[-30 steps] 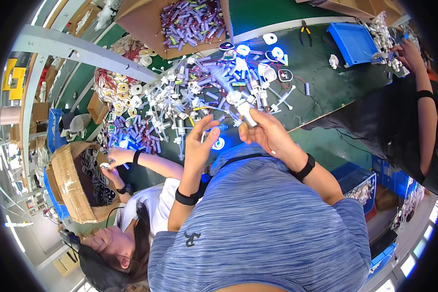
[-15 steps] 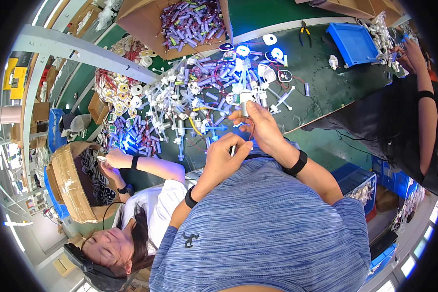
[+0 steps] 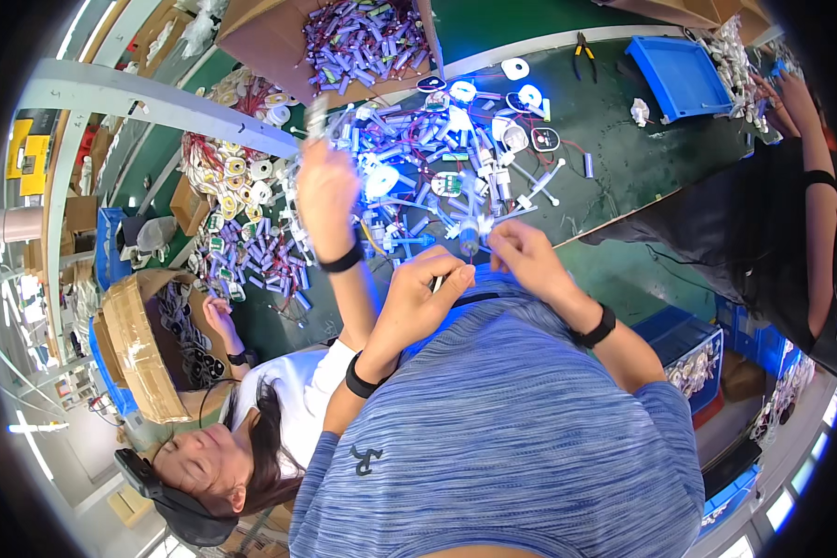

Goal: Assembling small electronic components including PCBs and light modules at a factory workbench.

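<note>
My left hand (image 3: 426,296) is closed just in front of the table's near edge, thumb against the bent fingers. Between them a sliver of a slim black-and-white thing shows, too little to name. My right hand (image 3: 530,260) is to its right, thumb and fingertips pinched together; whatever they hold, if anything, is hidden. Between the hands, just left of the right fingertips, is a small grey cylinder (image 3: 470,236) like a little motor; I cannot tell whether a finger touches it. Beyond lies a heap of white plastic parts, purple cylindrical cells (image 3: 395,139) and lit blue lamps (image 3: 379,180).
A co-worker's blurred arm (image 3: 330,209) reaches over the heap from the left. A cardboard box (image 3: 242,35) of cells stands at the back, another box (image 3: 139,344) at left. Pliers (image 3: 583,58) and a blue tray (image 3: 674,79) lie right. Another person works far right.
My right hand has come off the grey cylinder and moved slightly right and down. The left hand stays nearly still. The co-worker's hand has swung from the left box over the heap.
</note>
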Available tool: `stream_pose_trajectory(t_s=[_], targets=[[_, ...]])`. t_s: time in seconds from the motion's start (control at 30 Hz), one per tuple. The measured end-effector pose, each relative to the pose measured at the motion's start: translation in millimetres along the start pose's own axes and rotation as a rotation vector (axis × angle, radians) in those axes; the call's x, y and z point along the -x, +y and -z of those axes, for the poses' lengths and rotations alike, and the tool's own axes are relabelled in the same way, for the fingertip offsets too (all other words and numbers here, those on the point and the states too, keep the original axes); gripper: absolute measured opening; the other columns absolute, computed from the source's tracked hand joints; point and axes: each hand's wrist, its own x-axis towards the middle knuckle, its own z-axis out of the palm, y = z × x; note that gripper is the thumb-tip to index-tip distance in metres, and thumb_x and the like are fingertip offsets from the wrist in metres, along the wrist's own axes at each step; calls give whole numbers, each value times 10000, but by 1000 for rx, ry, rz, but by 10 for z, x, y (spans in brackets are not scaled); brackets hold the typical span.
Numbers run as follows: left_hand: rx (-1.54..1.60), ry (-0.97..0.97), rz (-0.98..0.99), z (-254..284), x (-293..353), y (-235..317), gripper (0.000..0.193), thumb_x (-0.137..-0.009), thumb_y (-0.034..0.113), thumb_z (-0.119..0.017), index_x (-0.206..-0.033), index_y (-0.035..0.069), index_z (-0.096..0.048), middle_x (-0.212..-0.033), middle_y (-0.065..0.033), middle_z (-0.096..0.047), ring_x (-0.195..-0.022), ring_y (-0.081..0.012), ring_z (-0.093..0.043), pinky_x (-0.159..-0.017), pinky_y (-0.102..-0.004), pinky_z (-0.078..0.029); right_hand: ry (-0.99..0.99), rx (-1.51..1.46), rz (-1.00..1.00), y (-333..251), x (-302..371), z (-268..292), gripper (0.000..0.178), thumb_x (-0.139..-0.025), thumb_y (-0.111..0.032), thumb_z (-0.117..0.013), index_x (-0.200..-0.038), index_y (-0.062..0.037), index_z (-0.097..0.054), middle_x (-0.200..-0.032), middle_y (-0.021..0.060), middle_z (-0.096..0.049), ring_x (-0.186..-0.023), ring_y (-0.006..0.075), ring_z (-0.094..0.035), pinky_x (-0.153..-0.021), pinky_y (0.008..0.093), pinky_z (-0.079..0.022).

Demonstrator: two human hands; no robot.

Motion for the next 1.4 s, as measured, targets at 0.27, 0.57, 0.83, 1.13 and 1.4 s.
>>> stream_pose_trajectory(t_s=[0.27, 0.57, 0.83, 1.13, 1.4], targets=[[84, -87, 39, -46, 58, -19, 197, -848, 193, -575, -790, 14, -629, -696, -64, -559, -683, -143, -519, -635, -265, -396, 31, 614, 819, -263, 440, -138, 199, -781, -105, -608, -968, -43, -577, -917, 80, -609, -915, 277, -559, -849, 370, -394], [448, 26, 237, 9, 64, -39, 182, -854, 194, -568, -889, 18, -598, -738, -11, -572, -666, -70, -517, -610, -196, -415, 197, 367, 737, -332, 381, -219, 86, -762, -29, -594, -836, 5, -567, -762, 84, -590, -682, 175, -580, -623, 281, -458], [499, 164, 172, -23, 64, -2, 154, -854, 171, -565, -847, 18, -585, -742, -16, -570, -680, -63, -520, -614, -202, -422, 266, 388, 890, -361, 347, -330, 99, -712, 28, -625, -799, 5, -584, -713, 65, -568, -636, 142, -560, -582, 258, -443], [400, 145, 166, 31, 43, -77, 132, -816, 117, -588, -877, 0, -590, -822, -44, -595, -742, -88, -547, -647, -214, -431, 257, 407, 898, -443, 339, -357, 96, -727, 16, -627, -805, 7, -573, -716, 78, -544, -621, 158, -561, -555, 254, -454], [887, 238, 137, 91, -82, -112, 318, -926, 194, -402, -1040, -58, -558, -1146, -165, -508, -954, -172, -557, -779, -247, -452, 263, 320, 772, -360, 298, -405, 70, -753, -10, -615, -805, 3, -570, -726, 70, -550, -648, 154, -566, -585, 263, -457]])
